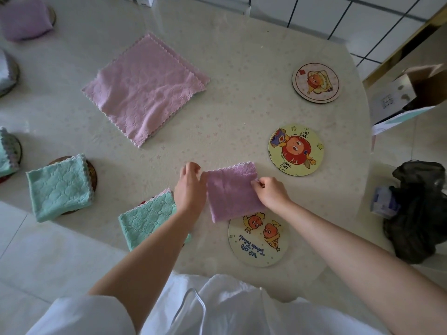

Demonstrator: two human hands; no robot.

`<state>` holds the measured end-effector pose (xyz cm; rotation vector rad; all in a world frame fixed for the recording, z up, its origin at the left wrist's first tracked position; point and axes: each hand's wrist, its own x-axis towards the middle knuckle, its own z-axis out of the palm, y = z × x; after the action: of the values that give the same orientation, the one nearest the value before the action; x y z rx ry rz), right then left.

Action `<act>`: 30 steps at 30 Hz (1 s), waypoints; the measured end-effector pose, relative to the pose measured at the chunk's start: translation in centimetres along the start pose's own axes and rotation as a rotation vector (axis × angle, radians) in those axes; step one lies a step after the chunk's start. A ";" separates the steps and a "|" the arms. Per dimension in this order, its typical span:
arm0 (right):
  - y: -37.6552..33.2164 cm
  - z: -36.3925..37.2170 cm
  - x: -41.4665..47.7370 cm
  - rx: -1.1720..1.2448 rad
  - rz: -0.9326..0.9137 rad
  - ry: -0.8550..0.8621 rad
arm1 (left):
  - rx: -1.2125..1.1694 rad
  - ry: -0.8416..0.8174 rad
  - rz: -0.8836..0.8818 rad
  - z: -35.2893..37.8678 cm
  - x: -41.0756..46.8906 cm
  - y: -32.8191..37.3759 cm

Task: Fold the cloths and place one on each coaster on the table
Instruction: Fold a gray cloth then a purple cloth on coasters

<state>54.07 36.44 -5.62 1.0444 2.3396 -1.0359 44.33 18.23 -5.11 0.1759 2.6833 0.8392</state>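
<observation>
The folded purple cloth (232,194) lies on the counter (229,117) directly in front of the person. Its near end overlaps the upper rim of the nearest coaster (260,247), and most of that coaster remains uncovered. The cloth is not yet centred on it.

Both hands grasp this cloth. The left hand (189,187) pinches its left edge near the far corner. The fingers (257,184) of the right hand (272,193) are curled and pinch the right edge.

Status of completed work:
- Two folded teal cloths, one (58,187) to the left and one (147,221) under the left forearm, each rest on a dark coaster.
- At the left border, a third teal cloth (6,151), a grey cloth (4,71) and a far purple cloth (24,18) each sit on a round base. These are only partly in view.

Status of remaining work:
- The middle coaster (296,151) and the far coaster (315,82), both on the right, carry nothing.
- A flat pile of pink cloths (145,93) lies unfolded at the centre of the counter. It appears to hold two layers, which matches the two bare coasters.

Judgement: the task is past its midpoint. One placement is in hand, and two folds with placements are outstanding.
</observation>
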 end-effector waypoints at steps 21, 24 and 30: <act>2.3 0.8 -2.8 -0.126 -0.029 0.093 | 0.547 -0.289 0.652 0.6 -1.3 -4.3; 1.9 0.9 -2.7 -0.097 0.022 0.090 | 0.482 -0.267 0.569 0.3 -0.3 -3.5; 1.0 0.9 -1.5 -0.047 0.155 0.046 | 0.302 -0.208 0.377 0.6 0.8 -0.7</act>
<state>55.85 35.50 -5.85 1.2213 2.2660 -0.9041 43.74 18.13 -6.19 0.8124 2.5971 0.4707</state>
